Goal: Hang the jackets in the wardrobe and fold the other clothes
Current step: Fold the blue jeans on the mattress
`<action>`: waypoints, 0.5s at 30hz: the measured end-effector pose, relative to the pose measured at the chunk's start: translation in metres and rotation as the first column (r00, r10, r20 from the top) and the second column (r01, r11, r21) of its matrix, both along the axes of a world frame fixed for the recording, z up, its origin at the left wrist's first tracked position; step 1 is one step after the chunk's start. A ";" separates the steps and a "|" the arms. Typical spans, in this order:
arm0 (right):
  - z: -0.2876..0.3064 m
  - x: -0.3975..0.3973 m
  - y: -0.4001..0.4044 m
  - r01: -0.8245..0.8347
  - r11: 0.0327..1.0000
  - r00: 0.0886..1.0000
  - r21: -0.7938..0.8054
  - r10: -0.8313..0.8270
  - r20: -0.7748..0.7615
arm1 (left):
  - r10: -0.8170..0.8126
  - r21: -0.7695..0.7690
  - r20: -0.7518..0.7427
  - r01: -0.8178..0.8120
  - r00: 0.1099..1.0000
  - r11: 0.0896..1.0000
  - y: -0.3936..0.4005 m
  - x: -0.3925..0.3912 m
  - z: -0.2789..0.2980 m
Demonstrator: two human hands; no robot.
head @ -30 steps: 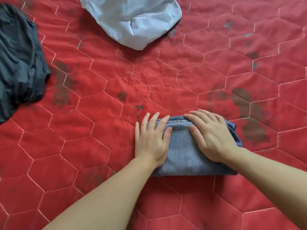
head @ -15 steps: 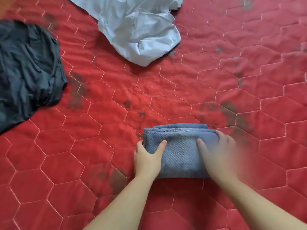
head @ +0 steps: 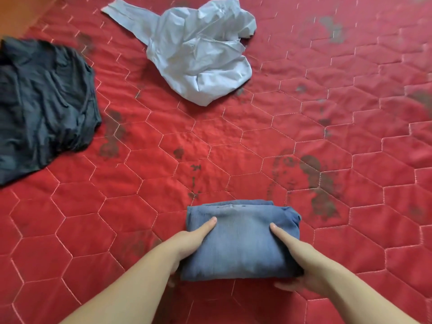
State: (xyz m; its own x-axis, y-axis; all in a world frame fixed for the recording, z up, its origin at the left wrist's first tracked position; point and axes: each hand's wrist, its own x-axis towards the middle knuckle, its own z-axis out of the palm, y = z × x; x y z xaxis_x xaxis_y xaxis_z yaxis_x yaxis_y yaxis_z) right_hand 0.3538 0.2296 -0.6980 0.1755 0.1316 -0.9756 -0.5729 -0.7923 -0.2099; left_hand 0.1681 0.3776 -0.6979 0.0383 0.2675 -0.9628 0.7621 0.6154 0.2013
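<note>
A folded blue denim garment [head: 240, 239] lies on the red quilted bedcover [head: 210, 148] near the front. My left hand [head: 189, 244] grips its left side, thumb on top and fingers tucked beneath. My right hand [head: 294, 258] grips its right side the same way, thumb on top. A crumpled pale blue shirt [head: 198, 52] lies at the back centre. A dark grey garment [head: 42, 101] lies in a loose heap at the left.
The red bedcover has hexagon stitching and dark stains around the middle and right. An orange surface [head: 21, 12] shows past the bed's far left corner.
My hands went from pressing flat on top of the denim to gripping its two sides with fingers beneath. The camera view has tilted up, showing more of the bed.
</note>
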 end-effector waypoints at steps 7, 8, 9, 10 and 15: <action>0.012 -0.013 0.002 0.222 0.876 0.972 0.427 -0.235 -0.024 | 0.358 0.147 0.241 -0.398 0.902 0.905 -0.011 -0.007 -0.004; 0.015 -0.011 0.004 0.201 0.864 0.975 0.461 -0.224 -0.005 | 0.384 0.163 0.284 -0.439 0.878 0.884 -0.010 -0.005 -0.003; 0.020 -0.008 0.006 0.177 0.855 0.978 0.488 -0.207 0.008 | 0.402 0.178 0.316 -0.470 0.859 0.865 -0.009 -0.003 0.001; 0.025 -0.005 0.008 0.160 0.847 0.981 0.507 -0.194 0.015 | 0.409 0.193 0.346 -0.491 0.844 0.849 -0.007 0.000 0.007; 0.095 0.016 0.030 0.034 0.851 0.997 0.524 -0.062 0.037 | 0.387 0.245 0.501 -0.556 0.774 0.795 0.016 0.013 0.072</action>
